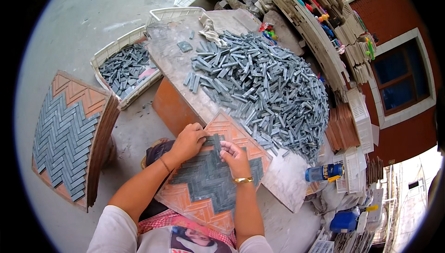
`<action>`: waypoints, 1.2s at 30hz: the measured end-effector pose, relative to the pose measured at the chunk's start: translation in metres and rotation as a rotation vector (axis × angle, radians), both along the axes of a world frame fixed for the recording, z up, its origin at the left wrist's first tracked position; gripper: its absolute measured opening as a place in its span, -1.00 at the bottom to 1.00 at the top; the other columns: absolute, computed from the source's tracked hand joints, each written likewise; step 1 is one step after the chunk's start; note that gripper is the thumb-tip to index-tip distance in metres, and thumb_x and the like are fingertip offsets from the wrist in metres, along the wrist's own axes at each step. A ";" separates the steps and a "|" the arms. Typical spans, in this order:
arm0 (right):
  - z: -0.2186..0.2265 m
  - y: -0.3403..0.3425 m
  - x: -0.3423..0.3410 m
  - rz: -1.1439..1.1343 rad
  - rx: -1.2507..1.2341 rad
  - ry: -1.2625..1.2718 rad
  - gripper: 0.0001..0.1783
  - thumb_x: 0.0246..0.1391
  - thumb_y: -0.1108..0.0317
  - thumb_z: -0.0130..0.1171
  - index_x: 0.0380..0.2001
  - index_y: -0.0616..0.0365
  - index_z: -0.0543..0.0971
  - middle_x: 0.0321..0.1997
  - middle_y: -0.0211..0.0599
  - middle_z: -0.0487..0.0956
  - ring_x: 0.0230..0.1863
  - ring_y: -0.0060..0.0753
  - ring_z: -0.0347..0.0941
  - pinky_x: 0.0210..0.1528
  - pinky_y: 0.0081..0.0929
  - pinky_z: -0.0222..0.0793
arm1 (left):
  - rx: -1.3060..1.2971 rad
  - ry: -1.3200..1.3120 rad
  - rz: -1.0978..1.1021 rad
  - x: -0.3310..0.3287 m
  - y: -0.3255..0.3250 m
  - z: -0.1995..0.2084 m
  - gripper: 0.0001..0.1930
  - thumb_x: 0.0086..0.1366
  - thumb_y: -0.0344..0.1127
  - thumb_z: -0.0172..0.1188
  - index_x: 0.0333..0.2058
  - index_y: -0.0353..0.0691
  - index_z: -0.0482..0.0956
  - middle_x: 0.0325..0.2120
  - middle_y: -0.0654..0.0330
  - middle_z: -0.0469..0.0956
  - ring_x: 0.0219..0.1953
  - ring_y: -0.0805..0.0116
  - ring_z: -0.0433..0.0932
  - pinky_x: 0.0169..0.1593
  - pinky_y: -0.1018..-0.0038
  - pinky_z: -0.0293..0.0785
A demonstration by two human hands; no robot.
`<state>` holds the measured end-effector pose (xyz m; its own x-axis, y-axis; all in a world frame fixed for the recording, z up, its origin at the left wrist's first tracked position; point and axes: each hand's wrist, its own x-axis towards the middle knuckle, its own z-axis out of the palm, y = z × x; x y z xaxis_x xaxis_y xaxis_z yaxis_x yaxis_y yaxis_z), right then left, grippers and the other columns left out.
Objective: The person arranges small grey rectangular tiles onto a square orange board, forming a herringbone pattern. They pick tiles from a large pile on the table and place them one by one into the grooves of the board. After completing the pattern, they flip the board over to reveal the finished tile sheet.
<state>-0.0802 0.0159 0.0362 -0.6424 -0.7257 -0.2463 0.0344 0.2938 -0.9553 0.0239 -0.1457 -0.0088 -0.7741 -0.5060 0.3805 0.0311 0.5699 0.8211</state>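
An orange mould tray (pixel 222 125) with raised zigzag ridges lies tilted across my lap and against the table edge. Dark grey strip tiles (pixel 208 174) fill its middle in a herringbone pattern. My left hand (pixel 189 141) is closed at the tray's upper left, its fingertips on a dark strip tile (pixel 212 141) at the end of the pattern. Close beside it, my right hand (pixel 235 159) is curled in a pinch over the laid tiles. A small grey tile end (pixel 222 137) shows at its fingertips; the palm side is hidden.
A big heap of loose grey strip tiles (pixel 269 86) covers the table (pixel 171 44), with a white glove (pixel 211 29) behind. Left stand a white crate (pixel 104 53) of tiles and a stack of filled trays (pixel 65 132). A blue bottle (pixel 320 173) lies at right, near empty orange trays (pixel 342 125).
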 end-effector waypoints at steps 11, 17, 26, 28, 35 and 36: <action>0.013 0.003 0.029 -0.039 -0.051 -0.063 -0.75 0.13 0.46 0.02 -0.15 0.30 0.54 -0.31 -0.31 0.59 -0.39 -0.65 0.41 -0.31 -0.68 0.36 | 0.469 -0.035 -0.166 0.046 0.014 0.014 -0.76 0.05 -0.48 0.23 -0.24 -0.29 0.59 -0.45 0.08 0.55 -0.44 0.37 0.53 -0.31 0.51 0.43; 0.009 0.009 0.036 -0.018 -0.058 -0.001 -0.77 0.14 0.45 0.00 -0.17 0.30 0.53 -0.28 -0.29 0.59 -0.36 -0.63 0.42 -0.29 -0.67 0.37 | 0.564 -0.078 -0.155 0.054 0.020 0.020 -0.77 0.09 -0.45 0.25 -0.23 -0.29 0.59 -0.43 0.05 0.56 -0.51 0.43 0.54 -0.39 0.55 0.44; 0.000 0.016 0.043 -0.069 -0.155 -0.041 -0.86 0.02 0.55 0.13 -0.29 0.26 0.52 -0.31 -0.38 0.56 -0.39 -0.69 0.40 -0.31 -0.71 0.33 | 0.096 -0.033 -0.106 0.061 0.029 0.023 -0.78 0.02 -0.40 0.30 -0.30 -0.26 0.57 -0.36 0.09 0.55 -0.43 0.22 0.55 -0.33 0.45 0.48; -0.006 0.018 0.045 -0.094 -0.147 -0.047 -0.89 0.02 0.55 0.14 -0.33 0.27 0.51 -0.33 -0.37 0.56 -0.41 -0.69 0.39 -0.34 -0.72 0.33 | -0.096 0.109 -0.107 0.060 0.031 0.020 -0.75 -0.03 -0.41 0.32 -0.32 -0.27 0.57 -0.35 0.09 0.53 -0.38 0.19 0.53 -0.29 0.43 0.48; -0.005 0.016 0.057 -0.189 -0.144 -0.098 -0.84 0.15 0.43 0.02 -0.29 0.30 0.51 -0.36 -0.27 0.57 -0.44 -0.61 0.41 -0.38 -0.66 0.37 | -0.052 0.039 -0.114 0.069 0.036 0.018 -0.76 -0.05 -0.46 0.29 -0.33 -0.24 0.54 -0.38 0.12 0.48 -0.27 0.10 0.49 -0.19 0.34 0.46; -0.007 0.018 0.057 -0.180 -0.162 -0.101 -0.82 0.17 0.41 0.00 -0.28 0.31 0.51 -0.36 -0.26 0.57 -0.44 -0.60 0.42 -0.37 -0.64 0.38 | -0.039 0.035 -0.110 0.070 0.036 0.018 -0.76 -0.05 -0.47 0.29 -0.33 -0.24 0.54 -0.37 0.11 0.48 -0.27 0.09 0.49 -0.19 0.34 0.45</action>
<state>-0.0230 0.0334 0.0296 -0.7429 -0.6372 -0.2051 0.1694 0.1174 -0.9785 0.0942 -0.1101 0.0096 -0.8099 -0.4028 0.4264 0.1239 0.5930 0.7956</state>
